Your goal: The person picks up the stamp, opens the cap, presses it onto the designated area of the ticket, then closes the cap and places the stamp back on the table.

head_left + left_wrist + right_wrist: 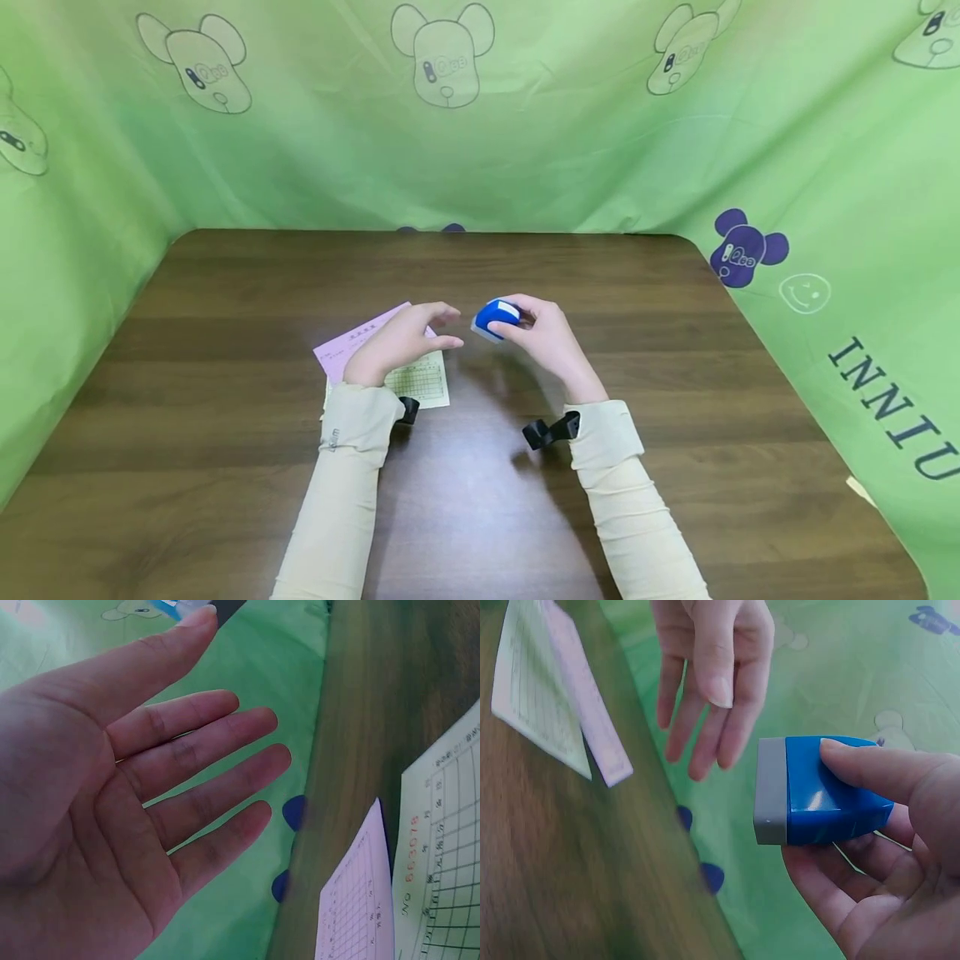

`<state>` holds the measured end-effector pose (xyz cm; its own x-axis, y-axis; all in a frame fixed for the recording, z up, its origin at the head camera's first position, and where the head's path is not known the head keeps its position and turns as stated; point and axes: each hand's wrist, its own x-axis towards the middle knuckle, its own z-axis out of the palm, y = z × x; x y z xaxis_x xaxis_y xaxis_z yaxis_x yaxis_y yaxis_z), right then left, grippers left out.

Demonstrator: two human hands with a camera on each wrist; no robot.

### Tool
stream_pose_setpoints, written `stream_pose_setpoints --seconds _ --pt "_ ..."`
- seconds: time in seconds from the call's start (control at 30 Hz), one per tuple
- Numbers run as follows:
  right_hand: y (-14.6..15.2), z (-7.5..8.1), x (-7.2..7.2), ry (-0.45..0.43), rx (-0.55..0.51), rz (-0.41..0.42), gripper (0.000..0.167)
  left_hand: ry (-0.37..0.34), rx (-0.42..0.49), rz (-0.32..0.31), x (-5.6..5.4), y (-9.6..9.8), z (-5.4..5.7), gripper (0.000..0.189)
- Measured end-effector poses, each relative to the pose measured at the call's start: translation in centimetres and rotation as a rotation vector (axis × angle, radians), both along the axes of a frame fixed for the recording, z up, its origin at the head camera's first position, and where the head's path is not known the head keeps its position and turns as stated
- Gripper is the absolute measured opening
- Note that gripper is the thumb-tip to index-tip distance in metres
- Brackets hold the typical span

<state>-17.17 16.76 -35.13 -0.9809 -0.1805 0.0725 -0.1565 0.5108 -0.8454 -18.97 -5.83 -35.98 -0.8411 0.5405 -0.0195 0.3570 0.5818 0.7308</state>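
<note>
My right hand grips a blue stamp with a pale grey cap, thumb on one side and fingers on the other. The stamp is held above the table, its capped end pointing toward my left hand. My left hand is held apart from it, palm facing inward, with its fingers extended and nothing between them. Below that hand lie a purple printed slip and a pale green form with a grid and a red number. The left hand and wrist partly hide both papers in the head view.
The brown wooden table extends around both arms. A green curtain with cartoon bear heads hangs behind it and along both sides. Black straps sit at the wrists. A small pale piece shows at the table's right edge.
</note>
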Motion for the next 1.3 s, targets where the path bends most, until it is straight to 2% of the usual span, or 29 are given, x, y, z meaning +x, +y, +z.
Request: stream_pose_setpoints --seconds 0.2,0.33,0.53,0.77,1.17,1.3 --pt "-0.5 0.4 0.3 -0.006 -0.054 0.007 0.036 0.0 0.032 -0.011 0.0 0.3 0.5 0.052" --pt "-0.8 0.7 0.5 -0.02 -0.126 -0.01 0.036 0.016 0.061 -0.014 0.0 0.4 0.6 0.049" --pt "-1.0 0.6 0.7 -0.015 -0.221 -0.016 0.036 0.042 0.149 -0.037 0.1 0.6 0.4 0.04" --pt "-1.5 0.2 0.8 -0.008 -0.281 0.023 0.035 0.059 0.237 -0.036 0.3 0.9 0.3 0.028" --pt "-2.4 -1.7 1.4 0.0 -0.37 0.064 0.034 0.051 0.35 0.049 1.5 0.6 -1.6 0.018" --pt "-2.8 -2.1 2.0 -0.014 -0.416 0.056 0.034 0.09 0.362 0.081 2.2 0.6 -2.3 0.019"
